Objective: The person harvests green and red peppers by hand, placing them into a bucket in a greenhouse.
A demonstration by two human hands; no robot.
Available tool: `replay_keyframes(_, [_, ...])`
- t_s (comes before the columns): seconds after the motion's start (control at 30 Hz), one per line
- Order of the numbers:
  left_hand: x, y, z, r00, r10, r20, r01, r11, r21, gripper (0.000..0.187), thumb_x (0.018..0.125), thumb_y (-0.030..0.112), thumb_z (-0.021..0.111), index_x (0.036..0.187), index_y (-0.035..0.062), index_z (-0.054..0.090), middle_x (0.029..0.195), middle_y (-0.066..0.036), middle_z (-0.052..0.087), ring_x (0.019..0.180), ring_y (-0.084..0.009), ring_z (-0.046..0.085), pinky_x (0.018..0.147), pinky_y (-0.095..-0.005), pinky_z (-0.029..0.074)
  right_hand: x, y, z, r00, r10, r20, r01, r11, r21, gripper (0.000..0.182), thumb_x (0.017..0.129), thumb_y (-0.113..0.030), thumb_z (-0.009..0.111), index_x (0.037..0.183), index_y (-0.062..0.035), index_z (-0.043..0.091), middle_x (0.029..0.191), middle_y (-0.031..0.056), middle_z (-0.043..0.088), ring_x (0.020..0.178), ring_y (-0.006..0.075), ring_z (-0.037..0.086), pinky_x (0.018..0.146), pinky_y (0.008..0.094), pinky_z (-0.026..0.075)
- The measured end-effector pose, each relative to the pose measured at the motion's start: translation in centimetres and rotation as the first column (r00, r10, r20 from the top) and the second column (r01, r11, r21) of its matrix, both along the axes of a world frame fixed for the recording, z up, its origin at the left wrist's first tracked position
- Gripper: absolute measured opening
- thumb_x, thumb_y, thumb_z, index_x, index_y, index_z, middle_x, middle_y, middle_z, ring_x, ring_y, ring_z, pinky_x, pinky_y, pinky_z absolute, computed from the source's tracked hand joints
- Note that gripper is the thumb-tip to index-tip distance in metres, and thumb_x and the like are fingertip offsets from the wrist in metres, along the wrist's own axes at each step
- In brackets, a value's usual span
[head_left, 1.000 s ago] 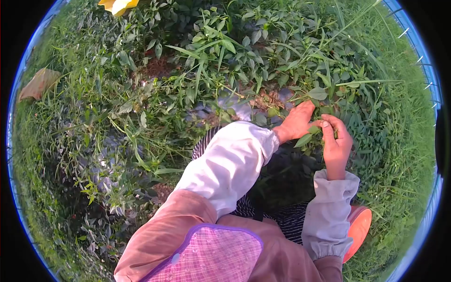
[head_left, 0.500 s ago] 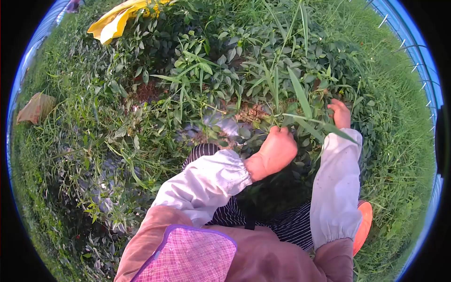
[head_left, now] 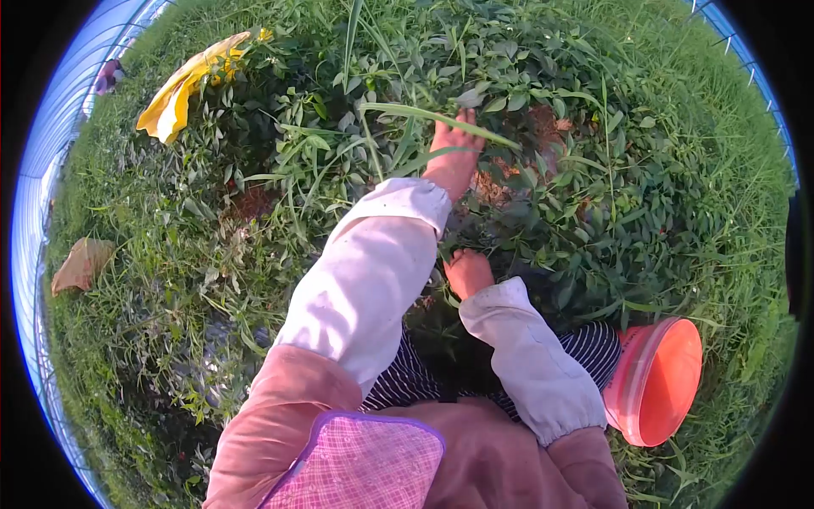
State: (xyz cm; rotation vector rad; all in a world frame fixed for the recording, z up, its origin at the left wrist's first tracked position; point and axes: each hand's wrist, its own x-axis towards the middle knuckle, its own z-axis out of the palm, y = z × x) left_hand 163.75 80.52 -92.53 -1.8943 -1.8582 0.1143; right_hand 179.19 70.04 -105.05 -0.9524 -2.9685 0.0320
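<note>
My left hand [head_left: 456, 159] reaches forward into the leafy green plants [head_left: 509, 68], palm down, with its fingers stretched out among the leaves. Long grass blades [head_left: 441, 116] cross in front of it, and its fingertips are partly covered by leaves. My right hand [head_left: 469, 273] is lower and closer to my body, at the near edge of the plants beside my knee. Its fingers are curled in, and what they hold, if anything, is hidden. Both forearms wear pale sleeve covers [head_left: 360, 288].
An orange-pink bucket [head_left: 626, 386] lies tilted by my right leg, its mouth facing right. A yellow cloth or bag [head_left: 174, 106] drapes over plants at the upper left. A brownish bag [head_left: 83, 265] lies in the grass at far left. Blue sheeting [head_left: 38, 170] lines both sides.
My left hand has moved forward and left from near my knees into the plants. My right hand has come back left from the right-hand plants. More of the bucket shows as the view shifted.
</note>
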Motion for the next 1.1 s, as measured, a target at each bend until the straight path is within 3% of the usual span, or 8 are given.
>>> replay_keyframes(0.17, [-6.8, -4.3, 0.3, 0.933, 0.221, 0.283, -0.233, 0.972, 0.011, 0.056, 0.077, 0.008, 0.062, 0.131, 0.0125, 0.049, 0.113, -0.018, 0.052, 0.105, -0.0329, 0.053, 0.084, -0.0405, 0.048, 4.6, -0.1, -10.5, 0.982, 0.080, 0.172, -0.072, 0.996, -0.051, 0.015, 0.079, -0.018, 0.061, 0.085, -0.0116, 0.073, 0.085, 0.0074, 0.070, 0.083, 0.0260, 0.067, 0.068, 0.0409, 0.053])
replay_keyframes(0.33, [-8.8, -8.6, -2.3, 0.759, 0.241, 0.605, -0.361, 0.929, 0.084, 0.047, 0.074, 0.006, 0.062, 0.120, 0.0114, 0.055, 0.099, -0.016, 0.057, 0.095, -0.0356, 0.058, 0.078, -0.0442, 0.050, 3.8, 1.7, -1.8, 0.968, 0.047, 0.246, 0.045, 0.933, -0.357, 0.017, 0.073, -0.012, 0.064, 0.086, -0.0088, 0.073, 0.085, 0.0118, 0.070, 0.084, 0.0310, 0.067, 0.072, 0.0429, 0.054])
replay_keyframes(0.43, [-8.9, -10.4, -4.1, 0.609, 0.169, 0.775, -0.400, 0.909, 0.117, 0.040, 0.077, 0.011, 0.062, 0.117, 0.0114, 0.058, 0.099, -0.016, 0.061, 0.094, -0.0355, 0.060, 0.080, -0.0447, 0.050, 3.0, 2.6, -1.4, 0.968, -0.174, -0.179, 0.044, 0.826, -0.562, 0.014, 0.075, -0.012, 0.065, 0.086, -0.0043, 0.071, 0.083, 0.0150, 0.069, 0.077, 0.0312, 0.066, 0.068, 0.0406, 0.052])
replay_keyframes(0.53, [-8.7, -10.6, -4.7, 0.579, 0.131, 0.805, -0.464, 0.864, 0.193, 0.038, 0.080, 0.016, 0.063, 0.118, 0.0118, 0.059, 0.104, -0.016, 0.062, 0.095, -0.0362, 0.061, 0.081, -0.0444, 0.050, 1.0, 4.6, 3.3, 0.427, -0.873, -0.235, -0.241, 0.141, -0.960, 0.016, 0.084, -0.015, 0.064, 0.091, -0.0015, 0.068, 0.073, 0.0091, 0.066, 0.055, 0.0158, 0.057, 0.048, 0.0276, 0.043])
replay_keyframes(0.67, [-8.4, -10.5, -4.5, 0.436, 0.144, 0.888, -0.476, 0.875, 0.092, 0.036, 0.082, 0.020, 0.063, 0.117, 0.0126, 0.059, 0.102, -0.014, 0.063, 0.094, -0.0352, 0.061, 0.080, -0.0438, 0.050, -0.9, 12.4, 9.8, -0.175, -0.936, -0.306, -0.485, 0.353, -0.800, 0.021, 0.088, -0.022, 0.062, 0.096, -0.0026, 0.066, 0.065, 0.0003, 0.055, 0.048, 0.0074, 0.042, 0.042, 0.0208, 0.033])
replay_keyframes(0.8, [-8.3, -10.9, -4.7, 0.493, 0.091, 0.865, -0.451, 0.877, 0.164, 0.032, 0.084, 0.021, 0.064, 0.115, 0.0148, 0.060, 0.091, -0.005, 0.062, 0.075, -0.0259, 0.060, 0.068, -0.0374, 0.048, -4.2, 21.4, 5.9, 0.236, -0.662, -0.711, -0.132, 0.703, -0.699, 0.015, 0.084, -0.014, 0.068, 0.092, -0.0026, 0.070, 0.077, 0.0036, 0.067, 0.064, 0.0123, 0.059, 0.062, 0.0250, 0.047])
replay_keyframes(0.9, [-7.6, -11.4, -4.3, 0.432, 0.126, 0.893, -0.479, 0.871, 0.109, 0.032, 0.084, 0.022, 0.065, 0.114, 0.0127, 0.061, 0.089, -0.005, 0.061, 0.076, -0.0255, 0.060, 0.068, -0.0372, 0.048, -7.1, 20.4, 3.4, 0.874, -0.392, -0.288, 0.067, 0.684, -0.726, 0.021, 0.079, -0.002, 0.067, 0.100, 0.0002, 0.069, 0.088, 0.0109, 0.071, 0.080, 0.0168, 0.066, 0.073, 0.0291, 0.049])
replay_keyframes(1.1, [-6.1, -11.5, -4.1, 0.551, 0.144, 0.822, -0.510, 0.838, 0.195, 0.034, 0.083, 0.022, 0.065, 0.114, 0.0110, 0.061, 0.089, -0.010, 0.058, 0.083, -0.0296, 0.060, 0.070, -0.0407, 0.049, -8.5, 11.4, 8.7, 0.914, -0.333, -0.233, 0.237, 0.903, -0.358, 0.035, 0.072, -0.028, 0.071, 0.098, -0.0054, 0.066, 0.094, 0.0152, 0.068, 0.089, 0.0335, 0.065, 0.078, 0.0432, 0.051])
